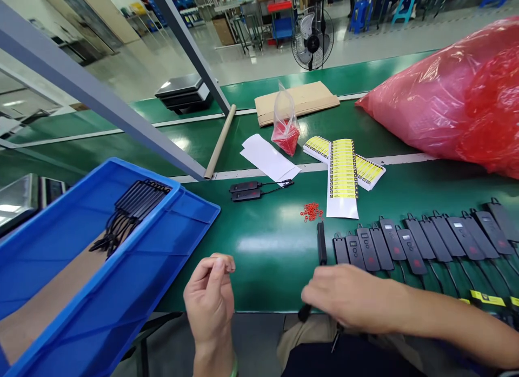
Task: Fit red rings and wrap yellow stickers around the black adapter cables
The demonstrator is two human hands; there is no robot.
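My left hand (211, 290) is raised over the table's front edge, fingers curled and thumb pressed to the forefinger; whatever the pinch holds is too small to make out. My right hand (338, 296) is closed around the lower end of a slim black controller (321, 244), which stands on its narrow side, and a black plug end shows below the hand. Just beyond the controller lies a small pile of red rings (312, 211). To the right is a row of several black controllers (391, 239) with cables toward me. Two more black controllers (246, 191) lie farther left.
A blue bin (194, 209) holding black cabled units (133, 209) stands at left. Yellow label sheets (343, 171), white paper (267, 156), a clear bag of red pieces (286, 133) and cardboard (308, 100) lie behind. A large red bag (441, 101) bulges at right; a grey post (101, 90) crosses left.
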